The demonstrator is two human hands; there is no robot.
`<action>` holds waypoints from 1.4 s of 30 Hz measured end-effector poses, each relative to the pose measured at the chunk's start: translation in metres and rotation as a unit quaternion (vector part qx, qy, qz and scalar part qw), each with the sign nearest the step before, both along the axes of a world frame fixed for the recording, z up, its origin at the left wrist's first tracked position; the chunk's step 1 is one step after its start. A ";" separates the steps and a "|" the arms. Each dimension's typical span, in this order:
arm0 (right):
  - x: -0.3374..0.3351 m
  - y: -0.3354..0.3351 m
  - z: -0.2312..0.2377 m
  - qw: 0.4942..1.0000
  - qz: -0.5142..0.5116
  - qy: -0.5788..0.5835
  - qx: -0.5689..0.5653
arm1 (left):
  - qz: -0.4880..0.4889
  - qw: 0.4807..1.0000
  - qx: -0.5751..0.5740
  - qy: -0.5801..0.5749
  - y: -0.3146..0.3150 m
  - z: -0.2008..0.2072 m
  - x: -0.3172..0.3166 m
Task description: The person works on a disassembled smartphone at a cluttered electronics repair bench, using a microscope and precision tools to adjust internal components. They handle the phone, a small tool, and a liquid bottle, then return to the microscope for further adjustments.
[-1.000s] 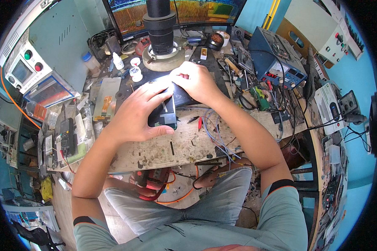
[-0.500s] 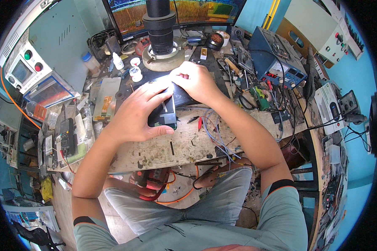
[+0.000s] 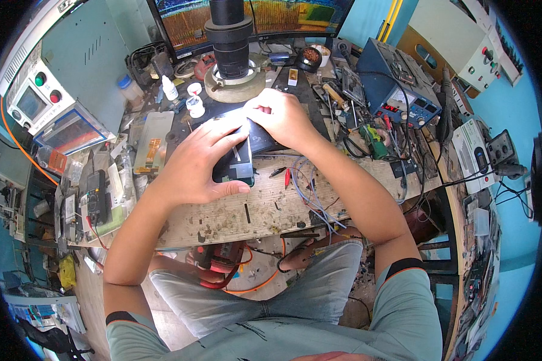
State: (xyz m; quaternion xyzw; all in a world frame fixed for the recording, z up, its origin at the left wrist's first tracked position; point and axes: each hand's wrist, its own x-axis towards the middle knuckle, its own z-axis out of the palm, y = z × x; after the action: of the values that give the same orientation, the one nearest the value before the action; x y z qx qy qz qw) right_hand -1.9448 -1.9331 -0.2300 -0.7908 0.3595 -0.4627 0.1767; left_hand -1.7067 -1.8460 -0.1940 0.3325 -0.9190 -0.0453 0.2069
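Observation:
A dark, flat, phone-like panel [image 3: 242,171] with a pale strip along it lies near the middle of the bench, much of it covered by my left hand [image 3: 196,156]. That hand grips the panel, its thumb along the near end and its fingers reaching toward the brightly lit far end. My right hand [image 3: 281,117] is closed in a pinch at that far end, just right of my left fingertips. Whatever is between its fingertips is hidden. Under my right hand sits a black flat piece [image 3: 261,139]. The black microscope tube [image 3: 230,51] rises just beyond both hands.
A small clear jar [image 3: 195,107] and a white dropper bottle [image 3: 169,88] stand left of the microscope. Thin grey wires [image 3: 310,195] and a red clip [image 3: 287,177] lie on the near right. A blue power supply [image 3: 400,84] stands at the right, a monitor [image 3: 307,18] behind.

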 end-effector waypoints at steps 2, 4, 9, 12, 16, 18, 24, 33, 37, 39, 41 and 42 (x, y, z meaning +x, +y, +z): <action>0.000 0.000 0.000 1.000 0.000 0.001 0.002 | 0.000 1.000 -0.001 -0.001 0.000 0.000 0.000; 0.000 0.001 0.000 1.000 -0.002 0.005 0.006 | 0.000 1.000 0.000 -0.002 0.000 0.000 0.000; 0.000 0.000 -0.001 1.000 -0.004 0.000 0.001 | -0.004 1.000 -0.003 0.001 -0.001 -0.001 0.001; -0.001 0.000 0.001 1.000 -0.008 0.016 0.018 | -0.003 1.000 -0.007 -0.001 -0.002 -0.001 0.000; -0.002 0.000 0.001 0.999 -0.014 0.029 0.029 | -0.001 1.000 -0.005 -0.003 -0.001 -0.001 0.000; 0.000 0.001 0.001 1.000 -0.006 0.007 0.015 | 0.000 1.000 -0.001 -0.001 -0.001 -0.002 0.000; -0.001 0.001 0.002 0.999 -0.008 0.021 0.037 | 0.003 1.000 0.000 -0.004 -0.001 -0.001 0.001; 0.001 0.000 0.000 1.000 -0.001 0.003 0.006 | 0.003 1.000 -0.002 -0.004 0.000 0.000 0.001; -0.002 -0.001 0.000 0.999 -0.005 0.024 0.022 | 0.001 1.000 -0.003 -0.004 0.000 0.000 0.000; -0.002 -0.001 -0.001 1.000 -0.002 0.019 0.023 | 0.000 1.000 -0.004 -0.001 -0.001 0.000 0.000; -0.002 -0.001 -0.001 1.000 -0.001 0.009 0.016 | 0.002 1.000 0.003 -0.002 -0.001 0.000 0.000; -0.001 -0.001 -0.001 1.000 0.000 0.003 0.009 | 0.003 1.000 0.006 -0.003 -0.001 0.000 0.000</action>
State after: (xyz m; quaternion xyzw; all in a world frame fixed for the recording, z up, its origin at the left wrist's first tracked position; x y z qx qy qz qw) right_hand -1.9459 -1.9342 -0.2308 -0.7905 0.3644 -0.4573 0.1824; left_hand -1.7066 -1.8466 -0.1943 0.3364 -0.9183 -0.0489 0.2028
